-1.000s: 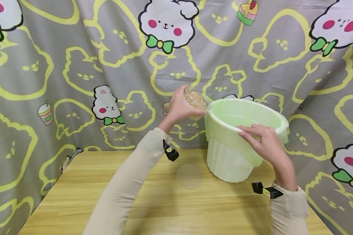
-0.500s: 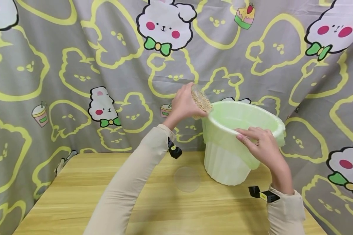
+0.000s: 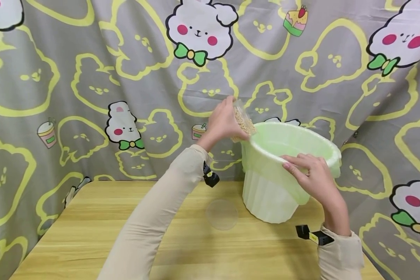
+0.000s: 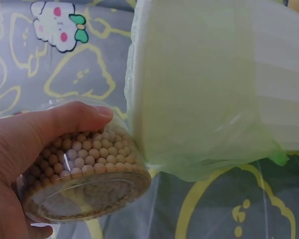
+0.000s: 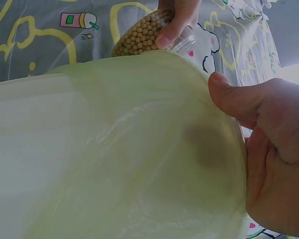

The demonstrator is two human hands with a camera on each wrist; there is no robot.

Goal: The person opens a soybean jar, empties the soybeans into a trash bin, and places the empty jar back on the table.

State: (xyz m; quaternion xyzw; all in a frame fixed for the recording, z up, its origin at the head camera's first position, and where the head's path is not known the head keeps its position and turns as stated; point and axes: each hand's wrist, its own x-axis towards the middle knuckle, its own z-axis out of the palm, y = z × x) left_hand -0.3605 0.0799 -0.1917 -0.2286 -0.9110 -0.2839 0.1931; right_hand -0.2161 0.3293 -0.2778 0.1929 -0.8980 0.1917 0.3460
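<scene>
My left hand (image 3: 225, 121) grips a clear jar (image 3: 244, 118) filled with small round beige beads (image 4: 92, 154). The jar is tilted, its mouth towards the left rim of a pale, ribbed trash bin (image 3: 267, 194). A thin green bin liner (image 5: 134, 149) lines the bin and folds down over its outside. On the near right side, my right hand (image 3: 315, 175) holds the lined rim, thumb at the outside and fingers reaching over the edge. A finger-like shadow shows through the bin wall in the right wrist view. The bottom of the bin's inside is hidden.
A clear round lid (image 3: 222, 214) lies flat on the wooden table (image 3: 182, 241), left of the bin. Close behind the table hangs a grey patterned curtain (image 3: 154, 93). Each wrist wears a black camera mount (image 3: 210, 175).
My left hand has moved slightly right and tipped the jar further, bringing its mouth over the bin's rim. The right hand keeps its hold on the rim.
</scene>
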